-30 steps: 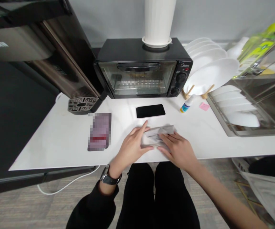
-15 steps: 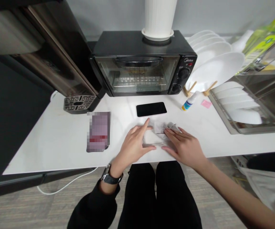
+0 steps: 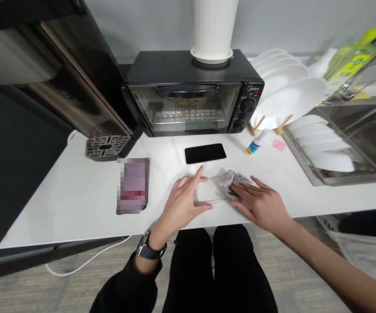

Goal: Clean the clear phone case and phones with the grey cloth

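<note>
A clear phone case (image 3: 209,190) lies flat on the white counter in front of me. My left hand (image 3: 182,196) braces its left end, thumb on the near edge and forefinger along the far edge. Under the fingers of my right hand (image 3: 266,206) is a crumpled grey cloth (image 3: 232,177), pressed on the right part of the case and hiding it. Just beyond the case rests a phone (image 3: 205,154) with a dark screen. A small spray bottle (image 3: 255,144) stands farther right, beside a pink sticky note (image 3: 279,144).
A black toaster oven (image 3: 188,69) stands at the back, a white pot (image 3: 214,34) on top. White plates (image 3: 289,98) in a rack and a sink (image 3: 308,171) are to the right. A purple, partly pixelated flat item (image 3: 134,182) and a drink machine (image 3: 109,145) are on the left.
My right hand has slid the cloth slightly right and towards me, baring more of the case's middle. My left hand keeps its hold. The view has tilted slightly.
</note>
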`<move>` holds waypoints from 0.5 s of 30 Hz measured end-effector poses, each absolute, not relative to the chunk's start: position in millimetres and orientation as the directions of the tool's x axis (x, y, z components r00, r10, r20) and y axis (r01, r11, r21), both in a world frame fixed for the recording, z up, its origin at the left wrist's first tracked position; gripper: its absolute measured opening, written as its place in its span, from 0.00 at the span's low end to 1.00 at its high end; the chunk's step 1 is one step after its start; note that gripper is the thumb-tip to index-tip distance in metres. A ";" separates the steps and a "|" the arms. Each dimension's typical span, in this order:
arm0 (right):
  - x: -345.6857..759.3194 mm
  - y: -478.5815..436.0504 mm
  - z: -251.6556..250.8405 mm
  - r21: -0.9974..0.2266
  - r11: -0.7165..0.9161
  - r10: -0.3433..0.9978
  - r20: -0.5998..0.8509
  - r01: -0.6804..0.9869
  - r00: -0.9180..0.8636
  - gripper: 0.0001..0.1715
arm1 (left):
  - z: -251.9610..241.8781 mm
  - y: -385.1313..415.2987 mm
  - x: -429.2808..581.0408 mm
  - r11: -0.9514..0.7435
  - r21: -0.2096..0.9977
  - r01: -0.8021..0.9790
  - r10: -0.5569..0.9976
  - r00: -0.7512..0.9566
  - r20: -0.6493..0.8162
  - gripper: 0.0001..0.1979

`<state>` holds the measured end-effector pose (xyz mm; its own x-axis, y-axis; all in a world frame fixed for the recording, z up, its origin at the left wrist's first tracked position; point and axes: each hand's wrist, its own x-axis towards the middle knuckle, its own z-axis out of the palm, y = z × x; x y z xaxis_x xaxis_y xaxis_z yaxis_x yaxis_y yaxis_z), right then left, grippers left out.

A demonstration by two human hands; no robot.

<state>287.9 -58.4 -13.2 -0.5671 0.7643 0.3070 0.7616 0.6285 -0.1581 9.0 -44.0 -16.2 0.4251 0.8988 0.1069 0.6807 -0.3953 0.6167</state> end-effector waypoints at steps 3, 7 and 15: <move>245.6 -57.9 -19.3 -0.200 0.627 0.764 0.345 0.753 -0.545 0.40 | -16.0 -42.6 8.6 -0.389 0.617 0.684 0.901 0.421 0.101 0.60; 203.7 -68.6 -18.1 -0.386 0.693 0.718 0.306 0.608 -0.625 0.38 | -14.7 -43.9 7.1 -0.387 0.631 0.672 0.899 0.426 0.098 0.56; 292.6 -67.2 -13.5 -0.255 0.650 0.755 0.324 0.716 -0.571 0.20 | -14.4 -43.7 7.8 -0.389 0.618 0.683 0.899 0.429 0.091 0.64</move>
<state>292.6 -67.2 -13.5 -0.5706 0.7548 0.3237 0.7156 0.6503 -0.2550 7.8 -43.7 -14.4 0.4289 0.8988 0.0906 0.6835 -0.3885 0.6180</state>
